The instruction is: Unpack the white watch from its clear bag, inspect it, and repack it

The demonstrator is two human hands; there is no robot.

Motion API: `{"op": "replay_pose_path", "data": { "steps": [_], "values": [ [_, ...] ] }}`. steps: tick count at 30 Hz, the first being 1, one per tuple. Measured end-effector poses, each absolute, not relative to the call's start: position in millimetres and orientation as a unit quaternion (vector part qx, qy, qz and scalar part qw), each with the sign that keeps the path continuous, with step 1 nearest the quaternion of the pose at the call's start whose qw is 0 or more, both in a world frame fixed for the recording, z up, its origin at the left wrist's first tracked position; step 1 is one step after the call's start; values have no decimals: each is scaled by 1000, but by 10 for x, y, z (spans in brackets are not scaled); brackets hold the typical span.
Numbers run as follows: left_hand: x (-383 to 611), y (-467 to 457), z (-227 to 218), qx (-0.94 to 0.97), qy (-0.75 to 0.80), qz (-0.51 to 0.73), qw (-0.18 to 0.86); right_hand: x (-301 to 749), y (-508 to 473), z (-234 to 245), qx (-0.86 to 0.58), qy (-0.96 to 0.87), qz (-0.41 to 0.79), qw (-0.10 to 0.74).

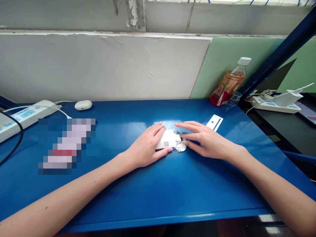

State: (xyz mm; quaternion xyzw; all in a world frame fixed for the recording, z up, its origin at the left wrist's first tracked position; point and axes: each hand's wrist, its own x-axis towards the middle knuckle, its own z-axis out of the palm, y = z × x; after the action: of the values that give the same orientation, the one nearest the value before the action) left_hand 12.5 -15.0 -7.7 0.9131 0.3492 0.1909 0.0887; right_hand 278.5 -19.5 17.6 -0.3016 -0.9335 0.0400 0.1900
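On the blue table lies a small flat white box (168, 140) with a printed square code on its face. My left hand (149, 146) grips its left end, with fingers over the far side and thumb along the near edge. A crumpled piece of clear, shiny plastic (181, 146) sits at the box's right end. My right hand (202, 140) is just to the right, fingers apart, their tips close to the plastic and the box; whether they touch cannot be made out. Behind that hand lies a white card-like piece (215, 122) with a dark slot, partly covered.
A drink bottle (228, 84) leans at the back right corner by a blue post (278, 49). White power strips (32, 115) and cables lie at both sides. A white earbud case (83, 105) stands at the back left, near a pixelated phone-like item (69, 141).
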Motion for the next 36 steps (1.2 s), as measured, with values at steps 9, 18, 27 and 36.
{"op": "replay_pose_path", "data": {
  "steps": [9,18,27,36],
  "values": [
    [127,-149,-66,925,329,170,86,2703,-269,98,-297,-926,150,181],
    [161,-167,-18,931,357,66,38,2781,-189,148,-308,-920,127,206],
    [164,-179,16,930,362,50,47,2876,-106,189,-379,-899,58,212],
    [156,-173,-13,930,360,55,45,2784,-205,257,-333,-891,177,253]
  ]
}}
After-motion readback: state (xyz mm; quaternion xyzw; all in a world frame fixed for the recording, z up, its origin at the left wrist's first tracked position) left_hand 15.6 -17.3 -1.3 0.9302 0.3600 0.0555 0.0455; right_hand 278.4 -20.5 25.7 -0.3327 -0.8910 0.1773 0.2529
